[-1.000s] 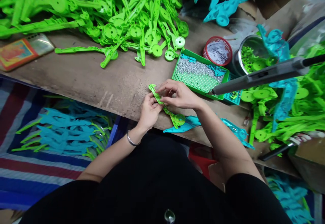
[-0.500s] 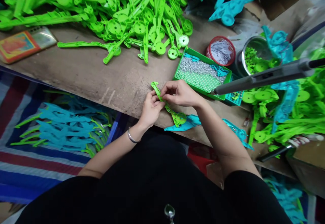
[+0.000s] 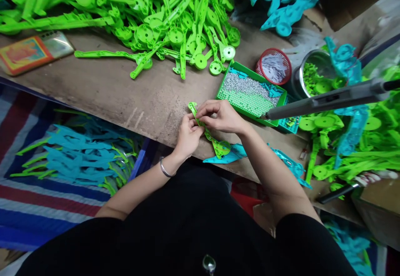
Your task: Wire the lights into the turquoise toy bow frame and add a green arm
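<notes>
Green plastic arm piece [image 3: 208, 133] pinched by left hand [image 3: 188, 136] and right hand [image 3: 220, 116] at counter [image 3: 125, 92] front edge, fingers closed around upper end. Piece best kept flat, grip light, alignment checked. Screw tray [image 3: 250, 94] just beside right hand.

Likely a small assembly workshop, worn workbench [image 3: 103, 92], heaped green plastic parts [image 3: 162, 21], screw tray [image 3: 250, 94]

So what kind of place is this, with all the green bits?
Probably a small toy assembly workshop. A heap of identical green plastic parts covers the workbench, a green tray holds tiny screws, and both hands work on one green piece.
</notes>
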{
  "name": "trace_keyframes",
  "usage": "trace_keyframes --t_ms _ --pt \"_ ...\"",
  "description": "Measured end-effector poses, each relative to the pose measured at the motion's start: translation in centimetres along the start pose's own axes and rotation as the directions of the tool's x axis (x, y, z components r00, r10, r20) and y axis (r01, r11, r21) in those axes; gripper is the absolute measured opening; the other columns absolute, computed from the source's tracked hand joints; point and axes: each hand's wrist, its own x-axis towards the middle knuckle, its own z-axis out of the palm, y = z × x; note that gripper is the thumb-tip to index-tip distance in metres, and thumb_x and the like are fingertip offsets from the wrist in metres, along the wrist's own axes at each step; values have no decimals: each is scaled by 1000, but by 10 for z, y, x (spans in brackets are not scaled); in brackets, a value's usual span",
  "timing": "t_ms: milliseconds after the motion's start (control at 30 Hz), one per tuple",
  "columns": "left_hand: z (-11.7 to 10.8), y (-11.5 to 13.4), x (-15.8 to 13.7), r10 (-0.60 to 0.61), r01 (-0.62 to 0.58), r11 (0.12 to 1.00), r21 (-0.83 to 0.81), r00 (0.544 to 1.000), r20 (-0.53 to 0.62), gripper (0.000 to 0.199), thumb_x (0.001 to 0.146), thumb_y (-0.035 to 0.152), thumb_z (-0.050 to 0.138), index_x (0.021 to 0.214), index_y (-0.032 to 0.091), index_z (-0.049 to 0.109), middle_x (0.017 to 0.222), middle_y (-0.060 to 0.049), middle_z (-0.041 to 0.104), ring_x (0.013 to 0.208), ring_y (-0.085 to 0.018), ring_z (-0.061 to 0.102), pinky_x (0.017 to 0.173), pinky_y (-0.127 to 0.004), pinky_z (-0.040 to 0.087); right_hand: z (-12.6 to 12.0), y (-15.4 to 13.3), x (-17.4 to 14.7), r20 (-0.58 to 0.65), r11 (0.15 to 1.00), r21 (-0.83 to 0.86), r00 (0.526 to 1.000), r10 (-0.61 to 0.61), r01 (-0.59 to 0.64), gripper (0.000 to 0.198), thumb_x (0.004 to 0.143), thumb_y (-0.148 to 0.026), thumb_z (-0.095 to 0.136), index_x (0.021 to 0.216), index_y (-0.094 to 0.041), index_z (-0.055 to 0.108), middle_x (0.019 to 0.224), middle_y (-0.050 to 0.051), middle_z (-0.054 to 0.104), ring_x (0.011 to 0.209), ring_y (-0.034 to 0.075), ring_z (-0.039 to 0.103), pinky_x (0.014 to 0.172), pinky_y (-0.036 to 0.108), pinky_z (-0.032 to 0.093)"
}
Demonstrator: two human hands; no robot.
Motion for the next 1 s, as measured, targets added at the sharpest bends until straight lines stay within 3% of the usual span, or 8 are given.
trace_keyframes --t_ms 167,300,600,1000 --pt "-1 -1 2 -21 20 1000 -20 1000 -23 45 70 7 68 108 20 48 93 0 73 76 -11 69 66 -21 51 5 -2 3 -20 998 -49 999 32 -33 18 78 -16 59 87 -14 74 84 4 73 72 12 63 71 25 48" --pt "-2 -1 2 -27 26 999 -40 1000 -16 43 72 6 65 109 19 47 99 -3 73 89 -15 73 75 -25 55 10 -2 -1 -57 996 -80 998 30 -34 21 75 -13 56 89 -12 71 79 3 69 69 11 60 69 25 46" --pt "-2 -2 2 4 -4 999 -50 1000 -13 42 73 4 68 106 19 47 110 -8 74 108 -20 72 95 -36 57 20 -8 2 -97 985 -74 984 146 -154 22 69 -9 55 88 -15 63 72 -1 62 65 10 55 64 23 42" --pt "-1 -1 1 -7 9 997 -81 1000 29 49 78 6 69 121 19 49 121 -10 72 117 -22 69 99 -37 57 18 -14 -9 -106 955 -278 991 80 -107 26 78 -6 51 99 -15 63 84 6 69 75 15 61 72 27 46"
